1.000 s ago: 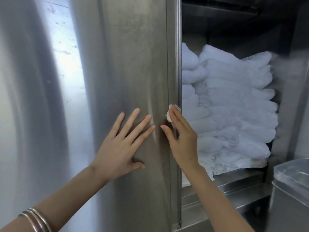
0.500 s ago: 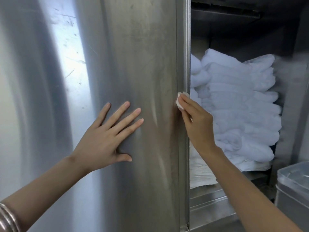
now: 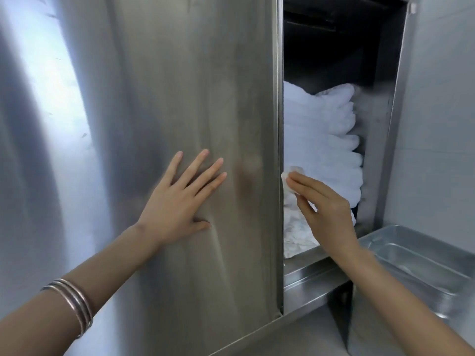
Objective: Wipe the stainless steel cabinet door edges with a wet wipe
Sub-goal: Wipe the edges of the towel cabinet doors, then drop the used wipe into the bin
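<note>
**You were mid-wipe on the door's vertical edge, and by my reading much of the job was left.**

The stainless steel cabinet door filled the left of the view. Its right-hand edge ran top to bottom beside the open cabinet, where folded white towels sat, with a steel tray at lower right. Your left hand lay flat on the door face, fingers straight and spread. Your right hand curled its fingers over the wet wipe, holding it to the edge at about mid-height. No damp trail showed, so I could not tell which stretches were already wiped.
</note>
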A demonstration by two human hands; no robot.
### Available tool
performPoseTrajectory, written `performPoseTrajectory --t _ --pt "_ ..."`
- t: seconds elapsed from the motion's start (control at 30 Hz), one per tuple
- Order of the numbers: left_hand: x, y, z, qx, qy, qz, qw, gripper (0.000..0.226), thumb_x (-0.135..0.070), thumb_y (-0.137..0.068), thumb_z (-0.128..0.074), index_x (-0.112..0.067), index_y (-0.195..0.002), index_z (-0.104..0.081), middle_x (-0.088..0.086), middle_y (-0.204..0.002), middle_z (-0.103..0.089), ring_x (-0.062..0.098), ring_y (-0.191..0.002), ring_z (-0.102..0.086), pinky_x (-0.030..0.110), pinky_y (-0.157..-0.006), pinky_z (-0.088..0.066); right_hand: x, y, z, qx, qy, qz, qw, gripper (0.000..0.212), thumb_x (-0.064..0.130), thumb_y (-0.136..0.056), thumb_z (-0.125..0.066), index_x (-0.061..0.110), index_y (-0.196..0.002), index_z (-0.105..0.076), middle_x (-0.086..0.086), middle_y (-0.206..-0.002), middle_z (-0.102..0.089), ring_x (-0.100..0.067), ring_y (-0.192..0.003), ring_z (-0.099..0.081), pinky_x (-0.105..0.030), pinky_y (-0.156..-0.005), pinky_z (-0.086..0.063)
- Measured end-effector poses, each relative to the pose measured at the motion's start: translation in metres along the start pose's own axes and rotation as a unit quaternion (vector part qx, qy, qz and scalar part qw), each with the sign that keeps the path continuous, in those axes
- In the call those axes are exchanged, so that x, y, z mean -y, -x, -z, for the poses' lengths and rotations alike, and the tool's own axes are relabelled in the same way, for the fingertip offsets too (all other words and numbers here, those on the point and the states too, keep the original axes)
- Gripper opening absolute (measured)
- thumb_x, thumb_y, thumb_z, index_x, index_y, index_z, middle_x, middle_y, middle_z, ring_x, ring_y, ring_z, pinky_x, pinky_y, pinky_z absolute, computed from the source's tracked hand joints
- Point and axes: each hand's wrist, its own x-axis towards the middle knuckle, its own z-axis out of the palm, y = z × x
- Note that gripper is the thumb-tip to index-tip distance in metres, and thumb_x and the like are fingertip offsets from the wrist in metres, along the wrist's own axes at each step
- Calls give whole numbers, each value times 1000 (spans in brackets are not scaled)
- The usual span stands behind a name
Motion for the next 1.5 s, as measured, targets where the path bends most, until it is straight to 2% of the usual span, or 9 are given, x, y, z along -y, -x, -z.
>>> performPoseTrajectory --t 0.2,0.27,0.37,0.43,0.57,0.73,0.87,1.23,1.5 --pt "-36 -46 -9 30 -34 2 999 113 -65 -59 -75 -13 -150 -33 7 -160 -21 34 -148 -14 60 -116 -7 -28 11 32 28 10 -49 998 30 -7 -82 -62 0 -111 -67 -11 -116 -65 -15 -109 -59 -14 -100 -37" --pt "-47 -60 -13 27 -38 2 999 112 -65 -60 -74 -13 -150 -32 7 -160 -19 34 -148 -12 59 -117 -4 -42 16 44 33 51 -51 997 32 -8 -79 -66 4 -108 -70 -7 -114 -67 -12 -107 -60 -15 -94 -41" --pt "-62 -82 -18 22 -36 1 999 110 -64 -62 -73 -13 -150 -33 8 -160 -19 34 -148 -12 58 -117 2 -69 22 66 41 107 -51 992 32 -7 -77 -70 11 -104 -73 -2 -110 -69 -15 -102 -63 -26 -78 -54" --pt "-72 -96 -22 24 -36 0 999 110 -64 -63 -72 -13 -151 -32 8 -161 -18 34 -148 -11 57 -117 5 -86 24 81 49 126 -48 990 32 -5 -77 -72 13 -103 -73 0 -108 -70 -16 -98 -66 -29 -74 -56" --pt "-92 -122 -28 49 -49 6 998 110 -70 -70 -62 -15 -154 -16 7 -163 -3 34 -149 2 58 -115 14 -109 28 103 60 150 -42 986 30 -3 -76 -74 16 -99 -75 3 -105 -71 -14 -94 -68 -29 -71 -56" --pt "-118 -155 -37 52 -61 9 997 110 -73 -79 -49 -13 -153 7 8 -162 14 36 -146 19 60 -108 26 -129 27 115 84 141 -8 986 33 -10 -70 -76 11 -96 -74 -1 -102 -72 -17 -89 -69 -40 -67 -55" --pt "-138 -183 -48 38 -54 6 998 111 -73 -82 -45 -11 -151 16 11 -160 20 37 -144 24 61 -104 31 -140 25 119 85 144 -18 986 34 -12 -69 -76 10 -95 -74 -1 -103 -72 -17 -88 -69 -37 -71 -50" --pt "-188 -252 -62 17 -33 -7 999 111 -74 -80 -50 -10 -154 3 13 -162 11 39 -145 17 62 -106 25 -171 23 135 114 125 -87 982 24 -9 -78 -67 5 -97 -74 -6 -102 -72 -24 -97 -68 -42 -77 -57" --pt "-212 -278 -63 49 -21 -3 999 113 -70 -83 -49 -3 -150 14 17 -160 14 43 -144 18 64 -104 28 -199 0 149 140 142 -132 971 21 -8 -77 -69 5 -92 -75 -7 -100 -72 -25 -92 -69 -44 -73 -57"
